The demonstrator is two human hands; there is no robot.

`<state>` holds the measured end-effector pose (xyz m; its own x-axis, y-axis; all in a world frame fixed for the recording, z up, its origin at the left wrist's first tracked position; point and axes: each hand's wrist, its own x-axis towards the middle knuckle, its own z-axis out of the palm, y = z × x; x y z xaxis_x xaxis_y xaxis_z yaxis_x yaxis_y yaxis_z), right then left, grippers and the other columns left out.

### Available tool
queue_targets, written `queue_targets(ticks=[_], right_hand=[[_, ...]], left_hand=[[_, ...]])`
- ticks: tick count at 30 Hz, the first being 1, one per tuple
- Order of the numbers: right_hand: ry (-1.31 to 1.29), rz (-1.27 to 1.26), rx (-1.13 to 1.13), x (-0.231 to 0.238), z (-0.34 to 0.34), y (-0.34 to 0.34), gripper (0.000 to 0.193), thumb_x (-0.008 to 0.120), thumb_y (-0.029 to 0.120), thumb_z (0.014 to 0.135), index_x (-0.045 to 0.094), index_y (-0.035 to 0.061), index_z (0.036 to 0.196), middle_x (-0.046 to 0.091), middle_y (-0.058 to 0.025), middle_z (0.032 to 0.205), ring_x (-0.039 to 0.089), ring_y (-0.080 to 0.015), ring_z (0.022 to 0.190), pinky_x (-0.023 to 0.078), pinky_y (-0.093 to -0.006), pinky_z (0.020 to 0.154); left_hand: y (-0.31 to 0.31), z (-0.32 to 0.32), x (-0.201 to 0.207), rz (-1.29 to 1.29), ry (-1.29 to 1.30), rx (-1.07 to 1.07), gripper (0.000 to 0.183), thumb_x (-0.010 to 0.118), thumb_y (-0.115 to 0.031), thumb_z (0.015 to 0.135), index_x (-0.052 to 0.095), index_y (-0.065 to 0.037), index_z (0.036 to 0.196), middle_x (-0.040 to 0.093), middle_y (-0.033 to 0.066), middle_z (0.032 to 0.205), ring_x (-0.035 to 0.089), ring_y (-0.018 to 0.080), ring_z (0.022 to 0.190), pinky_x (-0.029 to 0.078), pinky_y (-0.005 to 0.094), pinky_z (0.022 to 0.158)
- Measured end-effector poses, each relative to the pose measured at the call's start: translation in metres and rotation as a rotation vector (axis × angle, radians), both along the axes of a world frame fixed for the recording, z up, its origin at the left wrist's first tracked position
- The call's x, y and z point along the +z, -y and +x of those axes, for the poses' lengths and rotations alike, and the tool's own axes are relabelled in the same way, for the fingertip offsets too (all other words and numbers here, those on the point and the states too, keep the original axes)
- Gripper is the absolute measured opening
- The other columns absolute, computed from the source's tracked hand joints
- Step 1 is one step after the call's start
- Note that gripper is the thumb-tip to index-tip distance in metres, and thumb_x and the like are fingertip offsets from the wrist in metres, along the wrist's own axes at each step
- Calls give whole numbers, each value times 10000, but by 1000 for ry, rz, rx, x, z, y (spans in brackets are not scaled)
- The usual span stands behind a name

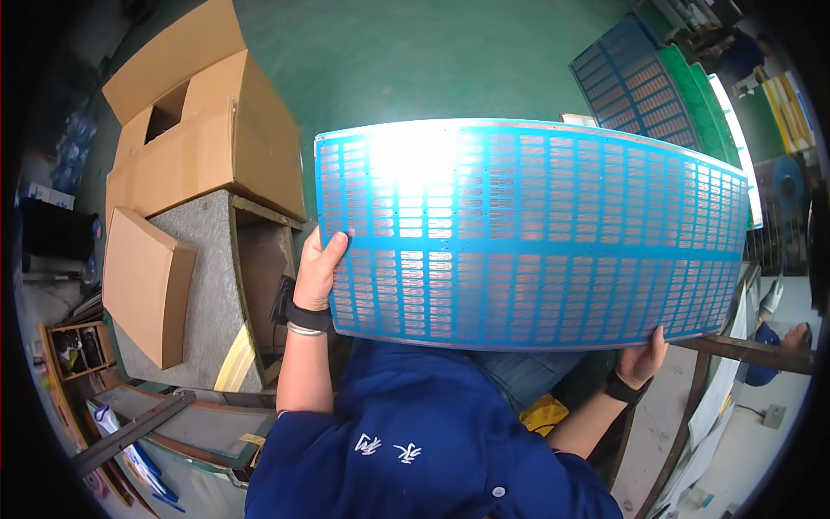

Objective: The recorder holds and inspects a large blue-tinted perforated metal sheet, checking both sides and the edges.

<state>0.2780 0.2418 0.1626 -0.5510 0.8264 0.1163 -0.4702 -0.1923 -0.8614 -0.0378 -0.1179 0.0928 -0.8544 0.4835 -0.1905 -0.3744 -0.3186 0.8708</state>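
Both my hands hold a wide, blue, shiny panel (536, 246) with rows of small copper-coloured patterns, like a printed circuit sheet. Its far edge is raised in front of me, and a bright glare covers its upper left part. My left hand (321, 264) grips the panel's left edge, thumb on the face and the other fingers hidden behind it. At the lower right edge, my right hand (641, 357) holds the panel from below with the thumb at the rim. Dark bands circle both wrists.
On my left, an open cardboard box (194, 147) and a smaller carton (147, 285) stand on a grey-topped bench (212, 259). Similar dark panels (635, 82) lean beside green boards (705, 99) at the far right. Another person's hand (795, 336) shows at the right rim.
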Motion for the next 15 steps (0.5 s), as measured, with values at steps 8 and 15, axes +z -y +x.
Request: queue_targets(ticks=[8,15], right_hand=[[23,21,33,5,-8,15,510,520,67,847,316,-15,1307,464,-165,1239,471,-275,1135,356,-435,979],[134,-49,9,-7,-17,29,519,571,57,824,346,-10,1287,484,-144,1213,493,-262,1107,390,-411,946]], left_hand=[[-3,-7,-17,-77,-16,20,262,611,-274,866,571,-58,1010,589,-20,914,524,57,805,423,215,727],[-9,-19,-33,-200,87,-114,273,562,-273,898,567,-50,1054,600,16,1002,551,88,878,446,250,768]])
